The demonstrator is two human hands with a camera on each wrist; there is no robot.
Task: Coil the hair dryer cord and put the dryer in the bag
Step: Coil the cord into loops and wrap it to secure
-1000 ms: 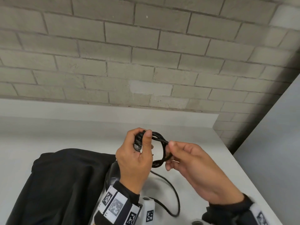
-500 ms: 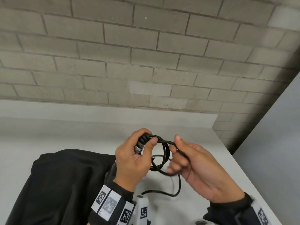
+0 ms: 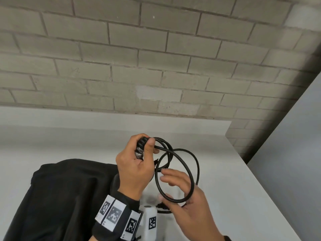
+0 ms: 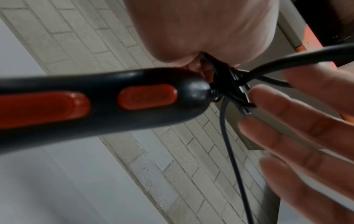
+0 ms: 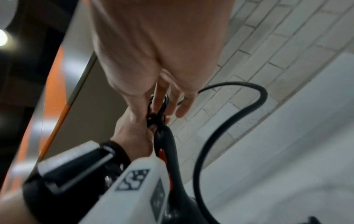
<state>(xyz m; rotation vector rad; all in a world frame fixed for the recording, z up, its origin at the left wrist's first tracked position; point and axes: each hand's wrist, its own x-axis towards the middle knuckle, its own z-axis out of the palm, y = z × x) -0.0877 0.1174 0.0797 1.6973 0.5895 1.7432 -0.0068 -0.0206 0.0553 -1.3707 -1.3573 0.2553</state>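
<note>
My left hand [image 3: 139,159] grips the tail end of the black hair dryer handle [image 4: 95,106], which has orange buttons. Its thumb pins several small loops of black cord [image 3: 178,150] against the handle. A wider loop of that cord hangs round the loosely spread fingers of my right hand [image 3: 175,181], just right of and below the left hand. In the right wrist view the cord [image 5: 262,97] sweeps out and back beside the handle [image 5: 164,141]. The black bag [image 3: 66,197] lies on the table to the left. My left wrist hides most of the dryer's body.
The white table [image 3: 243,197] ends at a brick wall [image 3: 156,66] behind. Its right edge runs diagonally beside a grey panel [image 3: 295,153]. Tagged wristbands sit on both wrists.
My right hand has let go of its pinch on the cord and dropped lower, and a larger loop now hangs round its fingers. The left hand has kept its grip.
</note>
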